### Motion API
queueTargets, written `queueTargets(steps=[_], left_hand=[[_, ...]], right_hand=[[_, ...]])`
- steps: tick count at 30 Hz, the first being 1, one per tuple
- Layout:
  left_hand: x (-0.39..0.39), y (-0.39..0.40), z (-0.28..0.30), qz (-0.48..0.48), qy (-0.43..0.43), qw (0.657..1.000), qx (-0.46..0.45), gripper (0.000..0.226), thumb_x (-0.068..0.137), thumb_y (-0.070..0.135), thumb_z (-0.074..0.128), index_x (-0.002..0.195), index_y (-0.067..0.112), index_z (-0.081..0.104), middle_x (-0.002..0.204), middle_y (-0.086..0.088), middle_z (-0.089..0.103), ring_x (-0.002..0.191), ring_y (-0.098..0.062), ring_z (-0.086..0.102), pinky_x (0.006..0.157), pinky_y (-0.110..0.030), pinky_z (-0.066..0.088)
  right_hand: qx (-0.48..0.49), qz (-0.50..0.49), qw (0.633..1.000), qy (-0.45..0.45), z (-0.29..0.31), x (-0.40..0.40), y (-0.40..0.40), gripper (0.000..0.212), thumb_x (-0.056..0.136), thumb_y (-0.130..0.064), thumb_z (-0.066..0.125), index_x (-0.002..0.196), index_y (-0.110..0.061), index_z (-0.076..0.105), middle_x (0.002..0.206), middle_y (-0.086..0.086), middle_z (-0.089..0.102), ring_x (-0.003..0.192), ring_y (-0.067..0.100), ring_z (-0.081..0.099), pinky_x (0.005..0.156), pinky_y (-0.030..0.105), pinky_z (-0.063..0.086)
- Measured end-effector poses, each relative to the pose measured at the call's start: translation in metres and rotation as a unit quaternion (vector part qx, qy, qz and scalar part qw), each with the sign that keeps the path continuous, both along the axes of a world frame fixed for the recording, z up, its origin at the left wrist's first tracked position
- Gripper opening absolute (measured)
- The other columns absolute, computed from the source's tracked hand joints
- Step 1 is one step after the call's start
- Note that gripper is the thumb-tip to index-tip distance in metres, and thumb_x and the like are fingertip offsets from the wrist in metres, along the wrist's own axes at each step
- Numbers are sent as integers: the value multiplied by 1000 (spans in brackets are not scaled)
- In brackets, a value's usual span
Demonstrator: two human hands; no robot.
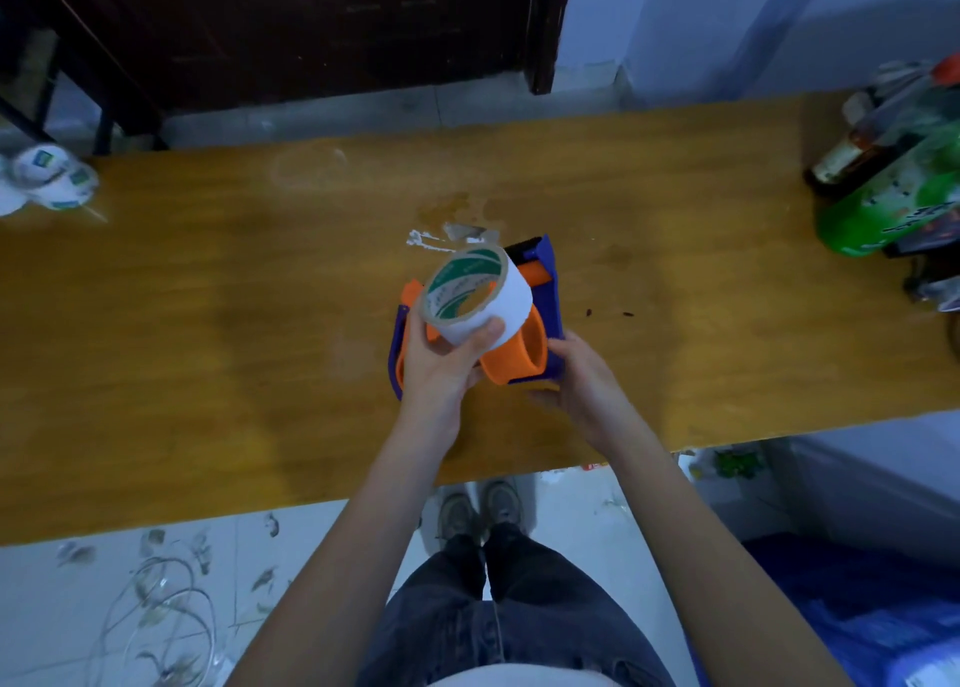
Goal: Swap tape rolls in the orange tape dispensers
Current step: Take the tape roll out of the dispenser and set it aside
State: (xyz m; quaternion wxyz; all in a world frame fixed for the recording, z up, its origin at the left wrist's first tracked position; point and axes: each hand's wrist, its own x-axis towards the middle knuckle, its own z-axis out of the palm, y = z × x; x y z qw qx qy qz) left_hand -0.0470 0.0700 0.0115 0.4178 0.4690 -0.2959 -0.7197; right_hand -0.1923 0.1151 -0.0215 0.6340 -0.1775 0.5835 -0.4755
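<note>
A white tape roll [480,291] with a green-printed cardboard core is held up in my left hand [441,359], thumb across its lower rim, just above the dispenser. The orange and blue tape dispenser [540,322] lies on the wooden table [208,333] at the centre. Its orange hub [519,359] shows bare, with no roll on it. My right hand [582,379] rests against the dispenser's near right corner, steadying the blue frame. Part of the dispenser's left side is hidden behind the roll and my left hand.
More white tape rolls [49,177] lie at the table's far left edge. Bottles, including a green one [893,203], crowd the far right end. Torn tape scraps [452,234] lie just beyond the dispenser. A dark door stands behind the table.
</note>
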Motion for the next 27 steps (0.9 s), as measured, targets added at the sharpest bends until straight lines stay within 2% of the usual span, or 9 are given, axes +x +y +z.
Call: queueTargets(steps=[3,5,7,9,14,19,21,24,27], left_hand=[[-2,-1,-10,-4,-69,996,-49,90,51,29,89,130,33,46,129,-2,59,118,-23,58,86,-46,54],[-5,3,-15,-11,-95,992,-77,84,59,17,88,130,31,46,129,1,58,119,-16,56,96,-43,51],[-10,9,-18,-21,-121,987,-104,81,62,9,85,129,30,45,126,6,57,117,-7,55,93,-23,50],[-15,14,-23,-28,-136,984,-114,80,63,7,84,124,37,42,121,15,56,113,0,53,89,-14,49],[-17,18,-42,-41,-157,981,-106,83,62,11,85,127,35,40,123,14,53,121,-10,50,100,-25,46],[-12,17,-55,-45,-168,980,-95,85,61,15,87,131,31,42,129,7,54,122,-10,50,104,-34,45],[-13,16,-57,-49,-177,978,-95,84,61,14,87,131,30,42,129,6,54,121,-8,51,103,-30,45],[-17,14,-56,-51,-184,977,-97,80,61,9,85,121,38,41,118,18,55,110,6,52,94,-15,45],[-20,11,-55,-57,-189,976,-96,81,61,8,86,122,37,41,116,22,53,108,7,52,92,-13,45]], right_hand=[[5,40,991,126,-7,-3,-1,18,92,-18,56,109,-18,61,95,4,65,80,15,61,62,23,49],[17,48,985,162,-11,-6,-4,21,89,-10,59,111,-10,60,93,9,64,78,19,61,66,27,52],[44,29,978,200,-17,-7,-11,32,85,-5,63,116,-1,56,95,11,63,84,23,61,71,32,53],[75,15,968,240,-24,-7,-16,36,83,-7,66,116,2,54,98,10,60,90,23,59,71,31,52],[81,36,945,313,-44,-8,-15,27,79,-9,68,105,-1,64,83,4,61,80,20,58,65,30,48],[80,94,918,377,-54,-8,-18,34,78,-20,70,111,-9,66,85,6,64,74,18,58,66,34,50],[81,105,912,387,-55,-8,-20,30,79,-19,68,108,-9,68,85,7,66,74,19,59,69,36,52],[82,124,898,415,-56,-7,-23,19,82,-11,62,98,-7,71,81,6,65,73,20,58,61,30,46],[96,130,885,436,-57,-7,-25,17,84,-8,58,94,-7,71,80,2,62,76,20,58,62,28,47]])
